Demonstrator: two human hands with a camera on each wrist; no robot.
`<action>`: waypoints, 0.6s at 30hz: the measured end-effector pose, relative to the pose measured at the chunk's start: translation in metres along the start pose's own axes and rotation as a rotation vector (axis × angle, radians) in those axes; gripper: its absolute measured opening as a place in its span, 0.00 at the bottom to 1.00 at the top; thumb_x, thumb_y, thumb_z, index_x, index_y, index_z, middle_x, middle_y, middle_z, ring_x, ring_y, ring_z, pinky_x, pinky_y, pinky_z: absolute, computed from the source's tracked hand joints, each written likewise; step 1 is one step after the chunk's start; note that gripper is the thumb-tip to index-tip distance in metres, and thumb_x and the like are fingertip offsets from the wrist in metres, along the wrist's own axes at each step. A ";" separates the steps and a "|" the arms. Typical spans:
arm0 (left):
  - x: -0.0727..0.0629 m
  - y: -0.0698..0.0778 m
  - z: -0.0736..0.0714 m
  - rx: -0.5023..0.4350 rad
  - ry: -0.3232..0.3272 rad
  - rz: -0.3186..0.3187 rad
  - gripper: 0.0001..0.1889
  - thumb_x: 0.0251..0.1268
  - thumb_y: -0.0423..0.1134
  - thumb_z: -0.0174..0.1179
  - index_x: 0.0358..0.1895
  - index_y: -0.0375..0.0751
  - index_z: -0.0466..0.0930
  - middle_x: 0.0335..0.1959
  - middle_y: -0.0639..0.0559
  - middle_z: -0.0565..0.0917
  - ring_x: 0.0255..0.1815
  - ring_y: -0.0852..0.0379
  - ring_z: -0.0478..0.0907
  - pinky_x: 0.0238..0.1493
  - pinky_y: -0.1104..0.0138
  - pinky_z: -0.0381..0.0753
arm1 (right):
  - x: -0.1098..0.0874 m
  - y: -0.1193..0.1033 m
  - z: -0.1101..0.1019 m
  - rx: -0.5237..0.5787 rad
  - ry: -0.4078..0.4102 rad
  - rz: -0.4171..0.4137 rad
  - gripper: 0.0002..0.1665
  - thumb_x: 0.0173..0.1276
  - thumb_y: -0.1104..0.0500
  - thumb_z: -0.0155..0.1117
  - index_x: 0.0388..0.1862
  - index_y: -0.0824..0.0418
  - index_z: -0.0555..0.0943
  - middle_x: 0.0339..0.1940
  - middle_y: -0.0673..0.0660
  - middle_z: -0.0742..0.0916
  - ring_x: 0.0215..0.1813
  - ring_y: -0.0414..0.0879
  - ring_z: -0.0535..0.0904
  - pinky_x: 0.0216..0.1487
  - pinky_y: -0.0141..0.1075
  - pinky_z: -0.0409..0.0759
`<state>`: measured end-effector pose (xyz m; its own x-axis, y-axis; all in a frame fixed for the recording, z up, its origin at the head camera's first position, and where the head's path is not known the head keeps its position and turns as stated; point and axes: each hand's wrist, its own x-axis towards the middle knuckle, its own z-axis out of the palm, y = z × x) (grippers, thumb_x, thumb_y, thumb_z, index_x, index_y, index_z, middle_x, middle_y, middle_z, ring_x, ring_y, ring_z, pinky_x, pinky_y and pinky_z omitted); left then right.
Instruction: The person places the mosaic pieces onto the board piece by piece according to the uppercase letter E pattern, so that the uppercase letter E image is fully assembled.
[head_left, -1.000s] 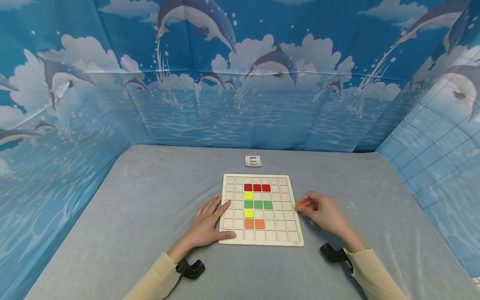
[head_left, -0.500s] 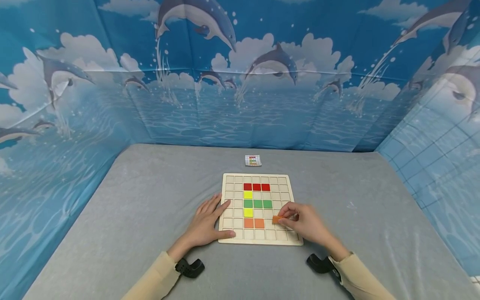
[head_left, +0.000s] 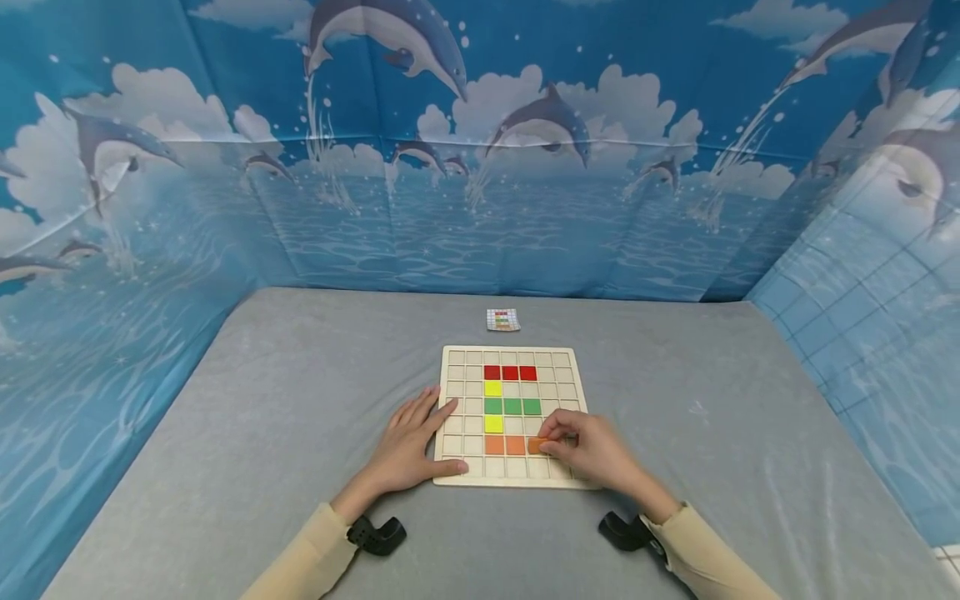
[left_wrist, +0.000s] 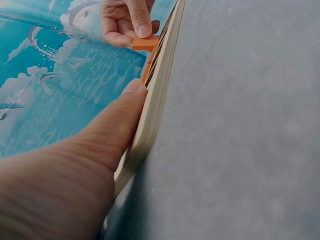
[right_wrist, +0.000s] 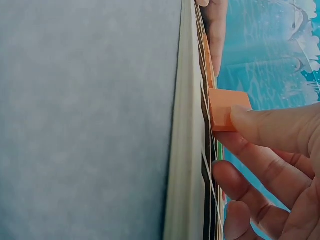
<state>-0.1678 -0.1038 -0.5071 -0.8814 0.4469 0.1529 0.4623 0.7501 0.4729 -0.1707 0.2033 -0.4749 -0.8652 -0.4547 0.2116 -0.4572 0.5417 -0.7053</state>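
A wooden grid board (head_left: 517, 483) lies on the grey cloth with flat coloured tiles in its cells. My right hand (head_left: 588, 447) pinches an orange tile (right_wrist: 225, 107) between thumb and fingers. In the right wrist view that tile stands on edge, its lower side right at the board's surface. From the head view it is just right of two orange tiles (head_left: 504, 446) in the same row. My left hand (head_left: 405, 446) rests with spread fingers along the board's left edge, its thumb (left_wrist: 117, 117) over the near left corner area.
Red tiles (head_left: 510, 373), yellow tiles (head_left: 492, 388) and green tiles (head_left: 512, 407) sit higher on the board. Beyond the board lies a small card (head_left: 503, 320) with a coloured grid pattern. A dolphin-printed curtain (head_left: 420, 225) surrounds the table at the back and sides.
My right hand has carried the orange tile from beyond the board's right edge leftward and nearer, over the board, to beside the two orange tiles. My left hand stays in place.
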 end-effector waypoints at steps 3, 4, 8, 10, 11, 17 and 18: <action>0.000 0.000 -0.001 -0.005 0.000 0.001 0.50 0.52 0.70 0.59 0.75 0.49 0.54 0.76 0.44 0.47 0.75 0.48 0.39 0.68 0.49 0.41 | 0.002 -0.001 0.001 -0.012 -0.005 -0.002 0.08 0.59 0.63 0.71 0.30 0.52 0.80 0.25 0.41 0.82 0.28 0.37 0.75 0.27 0.31 0.72; 0.000 0.000 -0.001 -0.005 0.001 0.002 0.50 0.52 0.69 0.59 0.75 0.49 0.54 0.76 0.44 0.47 0.75 0.48 0.39 0.68 0.49 0.41 | 0.002 -0.002 0.001 -0.021 -0.005 -0.004 0.08 0.59 0.63 0.71 0.30 0.52 0.80 0.25 0.41 0.81 0.28 0.37 0.74 0.27 0.32 0.71; 0.000 -0.001 0.000 -0.001 0.007 0.009 0.50 0.53 0.70 0.58 0.75 0.48 0.54 0.76 0.44 0.47 0.75 0.48 0.39 0.68 0.49 0.41 | 0.002 -0.001 0.001 -0.083 0.003 -0.028 0.08 0.58 0.62 0.72 0.31 0.51 0.81 0.26 0.42 0.78 0.29 0.39 0.71 0.29 0.32 0.70; 0.000 -0.002 0.000 0.003 0.011 0.013 0.50 0.53 0.71 0.57 0.75 0.48 0.54 0.76 0.43 0.48 0.75 0.47 0.40 0.67 0.48 0.42 | 0.001 -0.001 0.001 -0.116 0.013 -0.052 0.08 0.58 0.62 0.72 0.32 0.51 0.81 0.27 0.43 0.78 0.30 0.39 0.70 0.30 0.32 0.70; 0.000 -0.002 0.001 0.003 0.016 0.017 0.50 0.53 0.71 0.57 0.75 0.48 0.55 0.76 0.43 0.48 0.75 0.47 0.40 0.67 0.48 0.42 | 0.001 -0.001 0.001 -0.128 0.018 -0.066 0.08 0.57 0.61 0.73 0.32 0.52 0.81 0.28 0.43 0.78 0.30 0.39 0.70 0.30 0.32 0.70; -0.001 -0.001 -0.001 0.009 0.000 0.007 0.50 0.53 0.71 0.57 0.75 0.49 0.54 0.76 0.44 0.47 0.75 0.48 0.39 0.68 0.49 0.42 | -0.002 -0.001 0.000 -0.156 0.037 -0.117 0.06 0.58 0.61 0.72 0.35 0.55 0.86 0.33 0.44 0.80 0.31 0.40 0.70 0.30 0.31 0.69; 0.000 -0.001 -0.001 0.009 -0.006 0.003 0.50 0.53 0.71 0.57 0.75 0.50 0.53 0.76 0.44 0.47 0.75 0.49 0.39 0.68 0.50 0.41 | -0.002 -0.001 0.000 -0.158 0.037 -0.118 0.05 0.59 0.61 0.72 0.35 0.56 0.86 0.33 0.44 0.80 0.32 0.39 0.71 0.30 0.31 0.70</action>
<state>-0.1681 -0.1054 -0.5073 -0.8794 0.4522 0.1487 0.4658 0.7530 0.4648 -0.1687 0.2038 -0.4748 -0.8092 -0.4969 0.3134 -0.5801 0.5917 -0.5598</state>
